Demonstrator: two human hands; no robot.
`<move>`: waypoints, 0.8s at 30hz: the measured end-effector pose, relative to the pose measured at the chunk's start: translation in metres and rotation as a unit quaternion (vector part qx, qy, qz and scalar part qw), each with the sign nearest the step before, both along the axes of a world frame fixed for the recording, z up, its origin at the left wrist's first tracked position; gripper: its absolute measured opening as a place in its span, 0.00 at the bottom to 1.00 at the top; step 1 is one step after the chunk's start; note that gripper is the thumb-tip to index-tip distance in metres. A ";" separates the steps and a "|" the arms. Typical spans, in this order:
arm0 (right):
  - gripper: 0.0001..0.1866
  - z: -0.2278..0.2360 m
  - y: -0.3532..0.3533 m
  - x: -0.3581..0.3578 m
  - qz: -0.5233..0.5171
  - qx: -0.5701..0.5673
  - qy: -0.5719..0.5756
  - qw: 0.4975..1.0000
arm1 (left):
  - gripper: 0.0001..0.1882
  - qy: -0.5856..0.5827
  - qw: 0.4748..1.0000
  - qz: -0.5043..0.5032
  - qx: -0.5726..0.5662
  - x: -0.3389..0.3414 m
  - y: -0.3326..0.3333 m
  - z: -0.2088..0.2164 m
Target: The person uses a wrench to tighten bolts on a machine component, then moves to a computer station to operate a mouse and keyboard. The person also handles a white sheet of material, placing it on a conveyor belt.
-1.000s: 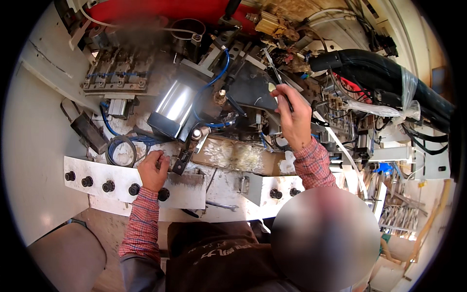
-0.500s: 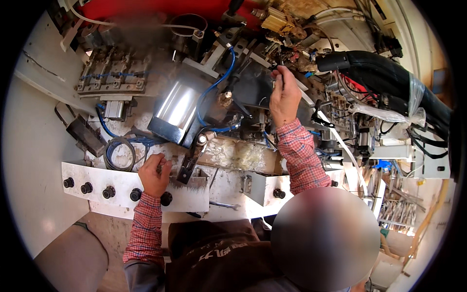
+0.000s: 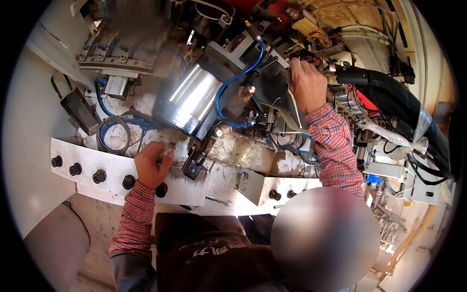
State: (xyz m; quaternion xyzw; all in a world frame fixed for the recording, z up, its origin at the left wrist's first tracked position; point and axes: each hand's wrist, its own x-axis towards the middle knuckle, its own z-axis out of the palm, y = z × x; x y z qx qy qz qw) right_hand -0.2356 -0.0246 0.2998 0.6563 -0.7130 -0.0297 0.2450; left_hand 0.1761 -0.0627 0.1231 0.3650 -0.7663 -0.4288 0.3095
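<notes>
My left hand (image 3: 153, 164) rests over the upper edge of a white panel (image 3: 109, 186) with black knobs. Its fingers are curled in and the thumb lies close to them; whatever may be between them is too small to make out. My right hand (image 3: 308, 86) reaches into the machine at the right end of a dark plate (image 3: 276, 83). Its fingers bend down out of sight among grimy fittings, so what they grip is hidden. Between my hands sits a shiny metal cylinder (image 3: 195, 95) with a blue air hose (image 3: 224, 90) curving beside it.
Coiled grey cable (image 3: 113, 136) lies behind the panel, near a dark metal box (image 3: 80, 111). A thick black hose bundle (image 3: 394, 90) crosses at the right. A wrench (image 3: 217, 199) lies near the front, left of a second white knob panel (image 3: 287, 189).
My right hand has moved right and turned, its fingers now deeper among the fittings. My left hand stays at the panel edge. The whole view has shifted and tilted a little.
</notes>
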 end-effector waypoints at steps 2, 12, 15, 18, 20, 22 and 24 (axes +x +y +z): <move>0.12 0.005 -0.009 0.002 0.022 0.011 -0.017 1.000 | 0.12 -0.009 1.000 0.002 0.000 0.002 0.000 -0.001; 0.05 0.024 -0.039 -0.021 -0.070 -0.129 -0.187 0.971 | 0.11 -0.014 1.000 0.005 -0.003 0.003 -0.002 0.003; 0.09 0.011 -0.039 -0.041 -0.118 -0.115 -0.246 0.955 | 0.11 -0.015 1.000 0.000 -0.004 0.003 -0.004 0.001; 0.12 0.004 -0.039 -0.050 -0.140 -0.103 -0.310 0.935 | 0.11 -0.015 1.000 0.003 -0.011 0.002 -0.004 0.001; 0.12 0.009 -0.041 -0.044 -0.155 -0.099 -0.359 0.915 | 0.11 -0.014 1.000 0.007 -0.015 0.000 -0.003 0.002; 0.12 0.010 -0.043 -0.041 -0.145 -0.101 -0.392 0.903 | 0.11 -0.024 1.000 0.005 -0.010 0.001 -0.004 0.000; 0.11 0.015 -0.042 -0.038 -0.143 -0.097 -0.382 0.908 | 0.11 -0.020 1.000 0.003 -0.007 0.000 -0.004 0.000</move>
